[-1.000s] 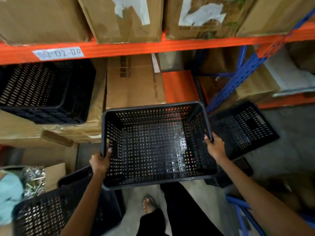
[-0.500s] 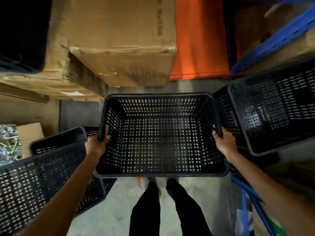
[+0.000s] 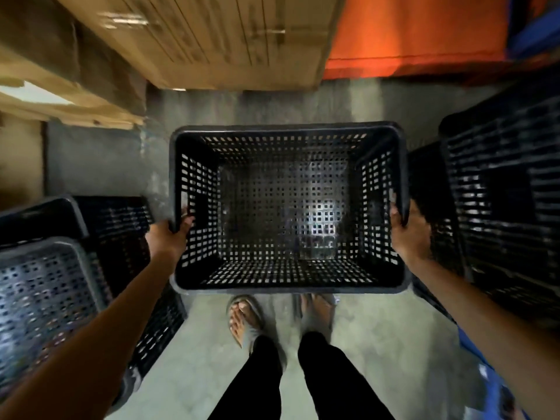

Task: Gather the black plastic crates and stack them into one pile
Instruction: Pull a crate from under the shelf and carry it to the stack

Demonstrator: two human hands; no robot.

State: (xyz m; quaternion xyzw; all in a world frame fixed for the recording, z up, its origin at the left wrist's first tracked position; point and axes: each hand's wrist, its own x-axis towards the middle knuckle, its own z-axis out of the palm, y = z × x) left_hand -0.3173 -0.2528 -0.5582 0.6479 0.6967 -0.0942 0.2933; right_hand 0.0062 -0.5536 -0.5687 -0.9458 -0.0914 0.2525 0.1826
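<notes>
I hold an empty black perforated plastic crate level in front of me, low over the concrete floor, its opening facing up. My left hand grips its left rim and my right hand grips its right rim. More black crates sit at the lower left, one lying partly over another. Another black crate stands at the right, with a second one behind and below it, partly hidden.
Cardboard boxes fill the low shelf ahead and at the left. An orange panel lies at the upper right, with a blue rack post beside it. My sandalled feet stand on the bare concrete floor.
The view has tilted further down and the shelf has slid out of sight. The held crate has come lower towards the floor, still gripped by both hands at its sides.
</notes>
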